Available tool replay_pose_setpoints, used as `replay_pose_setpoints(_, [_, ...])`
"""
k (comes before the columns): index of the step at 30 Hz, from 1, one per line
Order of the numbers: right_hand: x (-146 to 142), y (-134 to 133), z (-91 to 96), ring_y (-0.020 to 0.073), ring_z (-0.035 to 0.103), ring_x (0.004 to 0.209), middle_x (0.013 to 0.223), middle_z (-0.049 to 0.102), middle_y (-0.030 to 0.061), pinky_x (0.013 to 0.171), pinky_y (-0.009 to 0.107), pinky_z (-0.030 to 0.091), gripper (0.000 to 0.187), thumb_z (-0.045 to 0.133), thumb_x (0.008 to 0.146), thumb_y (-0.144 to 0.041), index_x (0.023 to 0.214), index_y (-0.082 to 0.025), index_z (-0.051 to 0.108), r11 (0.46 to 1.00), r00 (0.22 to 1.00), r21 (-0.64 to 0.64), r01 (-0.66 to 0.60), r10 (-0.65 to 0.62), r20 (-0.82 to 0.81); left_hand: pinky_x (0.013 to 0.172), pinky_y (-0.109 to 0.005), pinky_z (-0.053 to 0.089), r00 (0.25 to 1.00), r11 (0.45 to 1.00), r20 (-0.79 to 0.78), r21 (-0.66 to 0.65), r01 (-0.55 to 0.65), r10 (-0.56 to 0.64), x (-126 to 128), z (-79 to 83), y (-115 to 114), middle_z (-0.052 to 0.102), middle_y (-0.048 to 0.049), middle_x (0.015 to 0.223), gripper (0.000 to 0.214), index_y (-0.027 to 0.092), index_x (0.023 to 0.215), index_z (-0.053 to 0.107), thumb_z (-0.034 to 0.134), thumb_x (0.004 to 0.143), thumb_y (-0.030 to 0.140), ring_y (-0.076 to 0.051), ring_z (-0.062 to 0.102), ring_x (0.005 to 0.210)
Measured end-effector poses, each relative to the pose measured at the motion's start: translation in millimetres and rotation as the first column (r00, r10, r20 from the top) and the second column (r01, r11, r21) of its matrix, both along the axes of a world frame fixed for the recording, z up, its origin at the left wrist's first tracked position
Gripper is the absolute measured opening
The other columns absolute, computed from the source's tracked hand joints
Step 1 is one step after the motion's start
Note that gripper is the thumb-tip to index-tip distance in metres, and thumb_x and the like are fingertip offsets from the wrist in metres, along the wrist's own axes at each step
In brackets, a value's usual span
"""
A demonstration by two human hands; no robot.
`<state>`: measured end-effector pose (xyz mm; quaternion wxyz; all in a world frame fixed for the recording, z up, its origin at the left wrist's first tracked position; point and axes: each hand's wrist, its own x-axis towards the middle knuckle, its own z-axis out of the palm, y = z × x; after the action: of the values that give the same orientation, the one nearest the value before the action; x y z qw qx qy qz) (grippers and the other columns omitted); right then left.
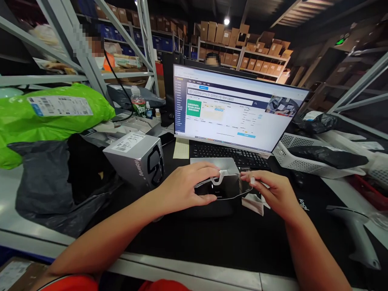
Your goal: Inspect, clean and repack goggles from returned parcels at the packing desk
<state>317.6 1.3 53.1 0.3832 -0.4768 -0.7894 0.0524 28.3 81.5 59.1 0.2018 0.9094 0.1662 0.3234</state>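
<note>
A glossy dark piece (226,188) with a pale curved lower edge and a light notched strip is between my hands, above the black desk mat. I cannot make out exactly what it is. My left hand (192,182) is closed on its left side, thumb below and fingers over the top. At its right end my right hand (266,188) pinches the edge, with a small white bit at the fingertips. Just behind is a grey open box or lid (201,163), partly covered by my left hand. Crumpled white paper (254,204) lies below my right hand.
A silver box (136,155) with a label stands left, beside a grey plastic bag (45,190) and a green parcel (54,117). Ahead are a monitor (224,121) and keyboard (230,154). Right are a white basket (318,159) and barcode scanner (357,234).
</note>
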Motion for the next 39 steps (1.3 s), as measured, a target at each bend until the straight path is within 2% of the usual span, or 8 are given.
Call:
replay_pose_setpoints(17, [-9,-11,8.7,0.0218,0.074,0.103,0.11,0.078,0.0076,0.091,0.035,0.061,0.023,0.055,0.101,-0.023,0.115,-0.024,0.073,0.951,0.992,0.309,0.0,-0.04,0.123,0.083,-0.034,0.061,0.994,0.945,0.098,0.319,-0.072,0.042,9,-4.2,-10,0.071,-0.0144,0.12,0.019,0.019,0.097,0.067,0.075,0.085,0.031,-0.024,0.071,0.102])
replay_pose_setpoints(20, [0,-12,11.3,0.0229,0.073,0.106,0.112,0.078,0.0069,0.098,0.038,0.058,0.02,0.059,0.099,-0.028,0.112,-0.025,0.074,0.977,0.995,0.21,0.039,-0.058,0.083,0.077,-0.03,0.061,0.993,0.926,0.114,0.368,-0.083,0.043,12,-4.2,-11,0.074,-0.0123,0.113,0.011,0.019,0.091,0.067,0.074,0.086,0.027,-0.022,0.073,0.095])
replay_pose_setpoints(23, [22,-9,11.4,0.0258,0.073,0.101,0.111,0.077,0.0072,0.09,0.04,0.059,0.022,0.068,0.092,-0.036,0.11,-0.025,0.075,0.978,0.978,-0.046,0.204,-0.202,0.049,0.076,-0.03,0.061,0.99,0.913,0.123,0.394,-0.11,0.066,13,-5.1,-9,0.075,-0.011,0.108,0.009,0.019,0.089,0.067,0.073,0.086,0.026,-0.022,0.074,0.092])
replay_pose_setpoints(25, [40,0,6.1,0.0247,0.073,0.09,0.104,0.077,0.0067,0.077,0.036,0.058,0.023,0.071,0.087,-0.035,0.107,-0.025,0.076,0.904,0.949,-0.294,0.31,-0.278,0.145,0.076,-0.03,0.061,0.989,0.908,0.129,0.401,-0.123,0.077,12,-4.9,-6,0.075,-0.0108,0.107,0.01,0.019,0.091,0.067,0.073,0.085,0.025,-0.022,0.074,0.091])
replay_pose_setpoints(29, [58,28,-21.1,0.0189,0.067,0.063,0.081,0.076,0.002,0.055,0.027,0.048,0.026,0.085,0.058,-0.016,0.082,-0.024,0.078,0.638,0.91,-0.663,0.391,-0.161,0.382,0.076,-0.03,0.06,0.986,0.898,0.143,0.418,-0.134,0.081,14,1.6,-5,0.074,-0.01,0.106,0.01,0.019,0.09,0.066,0.073,0.085,0.024,-0.022,0.074,0.091])
replay_pose_setpoints(31, [54,41,-36.8,0.0173,0.063,0.054,0.07,0.072,0.0003,0.051,0.026,0.045,0.03,0.087,0.044,-0.008,0.067,-0.022,0.076,0.58,0.901,-0.707,0.404,-0.122,0.416,0.076,-0.03,0.06,0.986,0.893,0.146,0.428,-0.142,0.086,16,7.1,-6,0.074,-0.0097,0.106,0.01,0.019,0.088,0.065,0.073,0.085,0.024,-0.022,0.073,0.091])
replay_pose_setpoints(34, [43,51,-49.9,0.0157,0.059,0.048,0.061,0.067,-0.0008,0.053,0.029,0.045,0.024,0.084,0.044,-0.005,0.056,-0.022,0.071,0.55,0.88,-0.706,0.446,-0.125,0.458,0.074,-0.03,0.059,0.985,0.887,0.133,0.434,-0.159,0.111,19,13.1,-7,0.074,-0.009,0.107,0.01,0.019,0.09,0.066,0.073,0.085,0.024,-0.022,0.073,0.091])
replay_pose_setpoints(39, [38,40,-32.8,0.0161,0.059,0.058,0.066,0.067,0.0008,0.056,0.027,0.04,0.011,0.078,0.064,-0.016,0.063,-0.022,0.068,0.656,0.872,-0.596,0.463,-0.215,0.441,0.076,-0.029,0.059,0.963,0.882,0.18,0.396,-0.257,0.2,19,9.3,2,0.072,-0.008,0.106,0.013,0.02,0.097,0.067,0.072,0.086,0.024,-0.021,0.072,0.093])
